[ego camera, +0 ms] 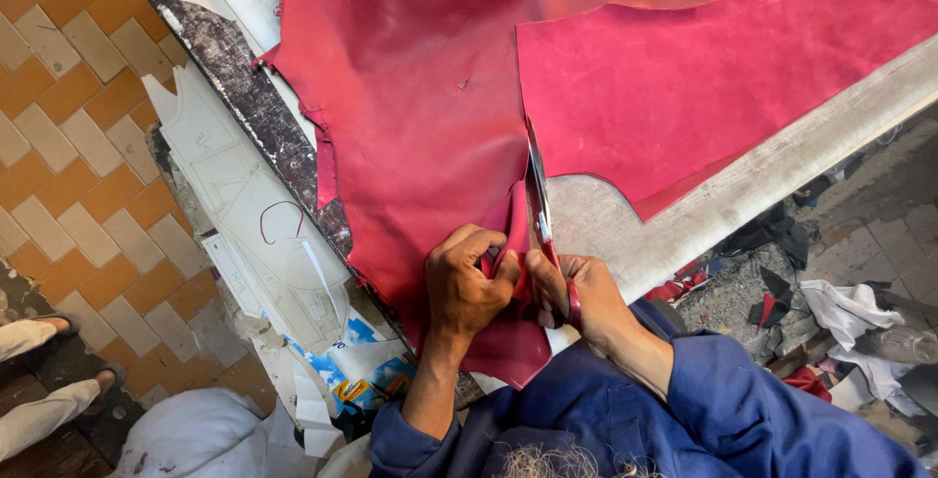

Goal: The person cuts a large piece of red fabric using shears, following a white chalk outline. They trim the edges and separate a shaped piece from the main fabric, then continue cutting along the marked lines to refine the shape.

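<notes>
Here, red leather (420, 97) pinched in left grip (469, 287).

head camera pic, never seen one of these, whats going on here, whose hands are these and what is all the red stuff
The single picture comes from a camera worn on a person's head, looking down, so the two bare hands and blue sleeves at the bottom are the wearer's own. There is no machine. A large red leather hide lies spread over a worn worktable, with another red piece on it at the right. The left hand pinches the hide's near edge. The right hand grips scissors with red handles, blades pointing away into the leather. White paper patterns lie left of the table, above an orange tiled floor. Another person's feet show at the far left.
</notes>
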